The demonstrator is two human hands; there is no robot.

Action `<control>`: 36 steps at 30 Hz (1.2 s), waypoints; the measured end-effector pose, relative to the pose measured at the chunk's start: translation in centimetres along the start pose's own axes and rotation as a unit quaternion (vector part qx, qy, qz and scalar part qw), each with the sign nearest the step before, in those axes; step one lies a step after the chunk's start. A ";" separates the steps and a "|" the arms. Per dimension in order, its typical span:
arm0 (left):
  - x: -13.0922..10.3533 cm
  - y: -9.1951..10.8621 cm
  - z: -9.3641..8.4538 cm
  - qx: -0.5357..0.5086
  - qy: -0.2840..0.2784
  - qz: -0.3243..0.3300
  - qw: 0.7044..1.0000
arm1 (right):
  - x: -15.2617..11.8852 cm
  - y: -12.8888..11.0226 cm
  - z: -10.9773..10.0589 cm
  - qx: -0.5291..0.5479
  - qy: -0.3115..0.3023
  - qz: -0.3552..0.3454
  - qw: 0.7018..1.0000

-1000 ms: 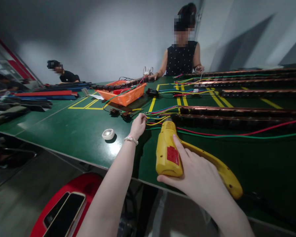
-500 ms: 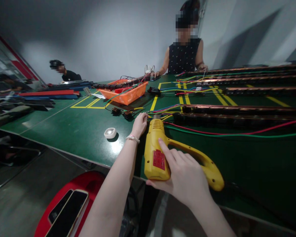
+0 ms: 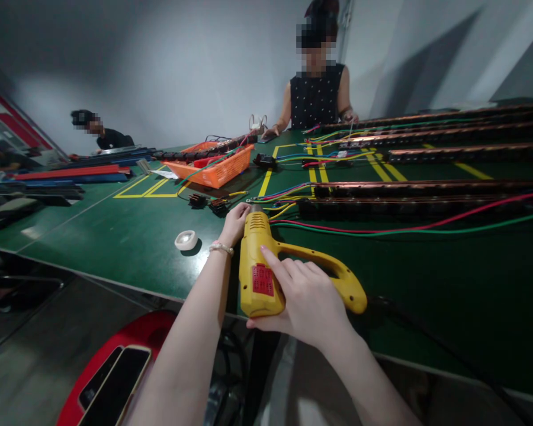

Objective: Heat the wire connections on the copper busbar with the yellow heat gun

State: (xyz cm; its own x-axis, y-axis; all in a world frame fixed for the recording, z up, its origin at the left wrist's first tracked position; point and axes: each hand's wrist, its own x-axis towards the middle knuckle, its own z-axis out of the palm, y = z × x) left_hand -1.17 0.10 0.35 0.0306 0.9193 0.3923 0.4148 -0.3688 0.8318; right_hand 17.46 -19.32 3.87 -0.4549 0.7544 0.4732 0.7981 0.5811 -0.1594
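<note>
A yellow heat gun with a red label is in my right hand. My thumb and fingers wrap round its rear body, the index finger lying along the side. Its metal nozzle points away from me, close to the thin wires. My left hand, with a bracelet at the wrist, is closed in a pinch at a wire end just left of the nozzle; the fingertips are partly hidden. Blue, red and yellow wires run from there to a long dark bar with copper edges.
A tape roll lies left of my hand. Small black connectors and an orange basket lie beyond. Red and green cables cross the green table. Phones rest on a red stool. A co-worker is opposite.
The whole view has shifted, so most things appear further left. The heat gun's nozzle is nearer to my left fingertips. Both hands keep their holds.
</note>
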 end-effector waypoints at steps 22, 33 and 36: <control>-0.7 0.5 0.4 -0.009 -0.014 0.004 1.000 | -3.2 5.0 -2.7 -0.035 0.021 0.026 0.999; -0.8 1.6 0.6 -0.003 -0.001 -0.035 0.999 | -2.6 1.7 -2.0 -0.057 0.008 0.047 0.997; -0.8 1.7 0.7 0.051 0.004 -0.044 0.998 | -2.0 0.2 -1.0 -0.050 0.006 0.053 0.997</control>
State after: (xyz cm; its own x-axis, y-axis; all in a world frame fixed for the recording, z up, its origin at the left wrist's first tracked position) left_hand 0.13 -1.21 1.18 -0.0182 0.9463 0.3228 0.5067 -0.2696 0.8189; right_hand 18.93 -20.99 3.79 -0.3615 0.8059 0.4689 0.8772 0.4644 -0.1220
